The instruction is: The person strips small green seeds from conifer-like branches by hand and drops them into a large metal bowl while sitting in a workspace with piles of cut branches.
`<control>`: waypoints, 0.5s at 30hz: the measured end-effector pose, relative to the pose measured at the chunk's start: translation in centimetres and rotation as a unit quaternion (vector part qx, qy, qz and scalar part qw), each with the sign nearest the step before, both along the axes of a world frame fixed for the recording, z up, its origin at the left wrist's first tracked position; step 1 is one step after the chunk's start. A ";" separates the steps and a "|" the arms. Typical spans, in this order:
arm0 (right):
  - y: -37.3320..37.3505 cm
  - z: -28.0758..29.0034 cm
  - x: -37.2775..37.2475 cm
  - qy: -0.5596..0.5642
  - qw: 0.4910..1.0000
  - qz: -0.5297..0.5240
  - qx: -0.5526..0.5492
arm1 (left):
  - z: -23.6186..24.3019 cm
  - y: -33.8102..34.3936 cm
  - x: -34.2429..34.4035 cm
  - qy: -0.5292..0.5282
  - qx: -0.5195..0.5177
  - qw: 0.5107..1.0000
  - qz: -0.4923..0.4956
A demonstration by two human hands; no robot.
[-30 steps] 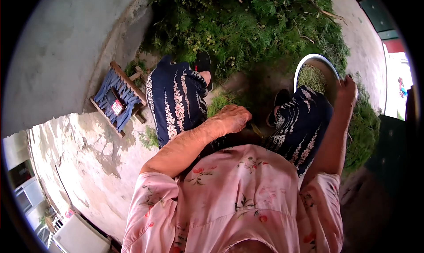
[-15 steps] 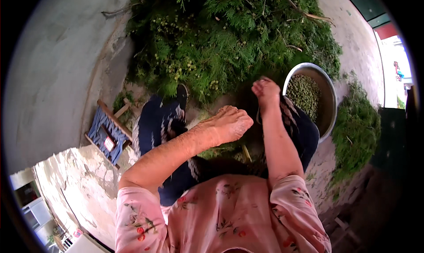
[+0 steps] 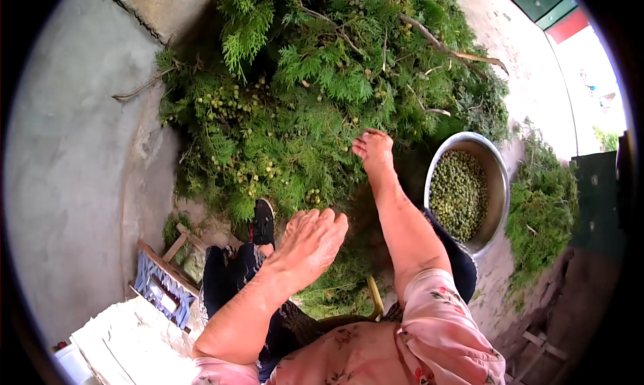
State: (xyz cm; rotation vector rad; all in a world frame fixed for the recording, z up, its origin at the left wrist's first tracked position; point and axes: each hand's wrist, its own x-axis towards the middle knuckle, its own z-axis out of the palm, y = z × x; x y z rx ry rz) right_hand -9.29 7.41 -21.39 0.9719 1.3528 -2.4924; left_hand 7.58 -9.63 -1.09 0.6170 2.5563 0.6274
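Note:
My left hand [image 3: 312, 241] is curled with the knuckles up, in front of the heap of green conifer branches [image 3: 295, 123] bearing small round cones; whatever its fingers hold is hidden. Farther forward, my right hand [image 3: 372, 147] hangs over the foliage with its fingers half bent and slightly apart, nothing visible in them. Beside my right leg stands a metal basin [image 3: 494, 183] with many small green cones [image 3: 457, 197] in it.
At my left is a small wooden folding stool [image 3: 161, 284] with a blue woven seat and a dark object on it. More cut foliage [image 3: 540, 230] lies at the right, by a green panel [image 3: 594, 204]. A concrete surface [image 3: 74, 150] runs along the left.
My right hand has left the basin and moved forward over the branches. My left hand has risen, still curled. The view has tilted toward the pile, which now fills more of it.

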 end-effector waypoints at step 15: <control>-3.8 6.3 -17.2 0.160 0.768 0.277 0.555 | 1.0 -1.8 -1.3 -0.011 -0.023 1.000 0.008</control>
